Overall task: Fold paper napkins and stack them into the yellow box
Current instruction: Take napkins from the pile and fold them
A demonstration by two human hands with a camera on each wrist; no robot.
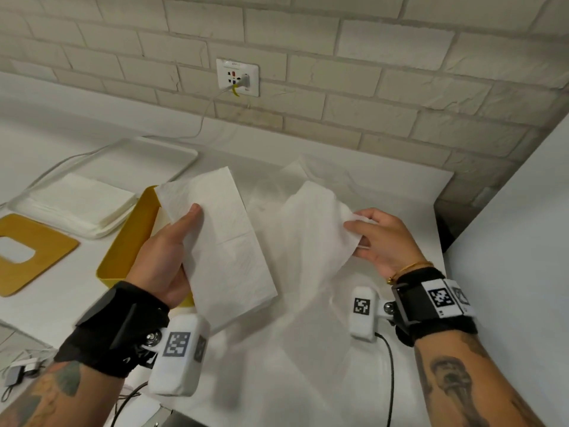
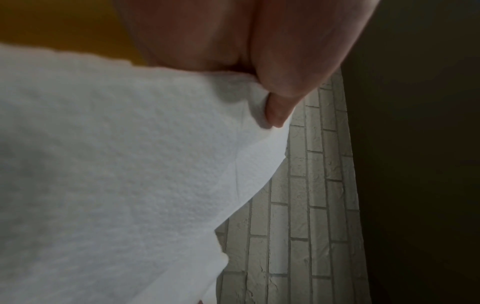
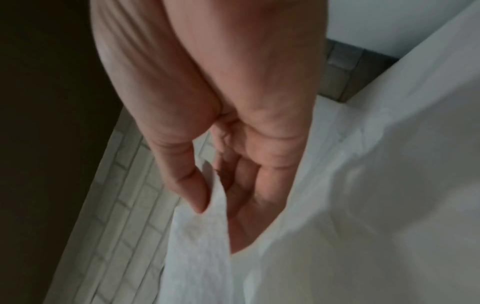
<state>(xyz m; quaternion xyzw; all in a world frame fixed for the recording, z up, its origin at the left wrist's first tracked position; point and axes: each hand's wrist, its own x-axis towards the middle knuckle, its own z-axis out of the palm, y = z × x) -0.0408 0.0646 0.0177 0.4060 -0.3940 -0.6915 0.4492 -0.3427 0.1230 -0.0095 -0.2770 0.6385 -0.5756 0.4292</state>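
Observation:
My left hand [image 1: 172, 241] holds a folded white napkin [image 1: 224, 241] in the air, thumb on top, just right of the open yellow box [image 1: 129, 241]. The left wrist view shows that napkin [image 2: 116, 174] close up under my thumb [image 2: 285, 82]. My right hand [image 1: 375, 238] pinches the edge of a second, unfolded napkin [image 1: 311, 235] between thumb and fingers; the sheet droops toward the table and looks blurred. In the right wrist view the napkin edge [image 3: 202, 236] runs between my thumb and fingers [image 3: 197, 189]. The inside of the box is hidden by my left hand and the napkin.
A white tray [image 1: 172, 158] with a stack of flat napkins [image 1: 83, 201] sits at the back left. The yellow lid with a cut-out [image 1: 34, 251] lies at the far left. A brick wall with a socket [image 1: 237, 77] is behind, a white panel [image 1: 523, 241] on the right.

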